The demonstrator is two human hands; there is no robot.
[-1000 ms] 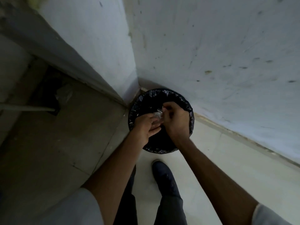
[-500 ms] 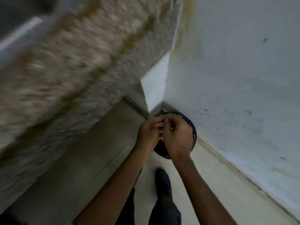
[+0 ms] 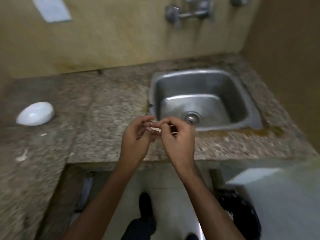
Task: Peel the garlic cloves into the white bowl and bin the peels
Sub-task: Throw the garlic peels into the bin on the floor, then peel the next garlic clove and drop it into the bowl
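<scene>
Peeling at the desk edge, well apart from bowl and bin

Over the desk (image 3: 103, 108) beside the sink (image 3: 199, 72), with the bin (image 3: 242, 213) lower right and the white bowl (image 3: 37, 113) far left, left hand (image 3: 136, 141) and right hand (image 3: 176, 141) each pinch a small pale garlic clove (image 3: 154, 129) — blurred. A slipped grip could drop it into the sink.

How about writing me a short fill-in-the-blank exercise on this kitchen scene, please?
1. The white bowl sits on the counter, to the ____ of the sink.
2. The bin bag down on the floor is ____ in colour.
3. The tap is mounted on the ____ above the sink.

Missing words: left; black; wall.
</scene>
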